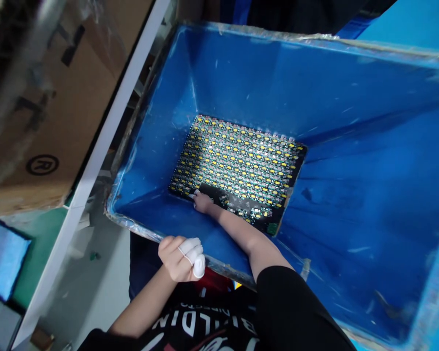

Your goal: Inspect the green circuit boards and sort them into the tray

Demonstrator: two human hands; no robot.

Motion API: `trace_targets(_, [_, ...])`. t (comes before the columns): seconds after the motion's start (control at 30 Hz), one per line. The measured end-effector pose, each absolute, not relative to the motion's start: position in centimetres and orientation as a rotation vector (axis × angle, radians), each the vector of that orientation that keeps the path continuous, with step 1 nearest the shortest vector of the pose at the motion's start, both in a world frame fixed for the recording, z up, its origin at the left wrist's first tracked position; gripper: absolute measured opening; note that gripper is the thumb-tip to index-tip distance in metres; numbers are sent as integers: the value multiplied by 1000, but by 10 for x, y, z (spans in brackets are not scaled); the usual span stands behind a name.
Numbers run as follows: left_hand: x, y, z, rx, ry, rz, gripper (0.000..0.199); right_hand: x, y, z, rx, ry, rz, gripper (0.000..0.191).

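Many small circuit boards with yellow parts (237,156) lie in neat rows on a black sheet (219,195) at the bottom of a deep blue bin (351,107). My right hand (204,202) reaches down into the bin, its fingers pinched together at the sheet's near left edge, beside the lowest row. What its fingertips hold, if anything, is too small to tell. My left hand (179,257) is curled closed at the bin's near rim, with white finger covers on the thumb and some fingers. The inside of that fist is hidden.
Several loose boards (258,213) lie on the sheet's near part, with a green piece (272,228) at its corner. A large cardboard box (58,97) stands left of the bin, behind a white frame bar (95,170). Dark and blue cloth is beyond the far rim.
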State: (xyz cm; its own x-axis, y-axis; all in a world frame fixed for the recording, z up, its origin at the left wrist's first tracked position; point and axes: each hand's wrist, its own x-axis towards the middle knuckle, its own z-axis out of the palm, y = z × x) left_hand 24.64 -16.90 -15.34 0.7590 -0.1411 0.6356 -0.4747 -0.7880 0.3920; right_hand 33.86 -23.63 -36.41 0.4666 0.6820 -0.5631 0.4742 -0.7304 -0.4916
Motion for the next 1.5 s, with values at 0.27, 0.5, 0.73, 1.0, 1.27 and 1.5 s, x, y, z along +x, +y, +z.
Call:
trace_targets(0.27, [245, -168, -154, 2404, -469, 788, 21, 353, -281, -357, -2470, -1199, 1053, 39])
trace_targets(0.5, [246, -169, -154, 2403, -456, 805, 22, 354, -354, -356, -2549, -1298, 1183, 43])
trace_targets(0.73, [246, -169, -155, 2396, -452, 823, 21, 354, -342, -368, -2649, -1118, 1244, 34])
trace_targets(1.0, [244, -168, -157, 2400, -446, 812, 22, 364, -295, -374, -2641, -903, 1167, 32])
trace_targets(1.27, [243, -167, -158, 2395, -459, 801, 20, 357, -280, -374, -2652, -734, 1102, 32])
trace_targets(1.5, [244, -168, -158, 2384, -462, 814, 19, 353, -288, -368, -2595, -835, 1050, 34])
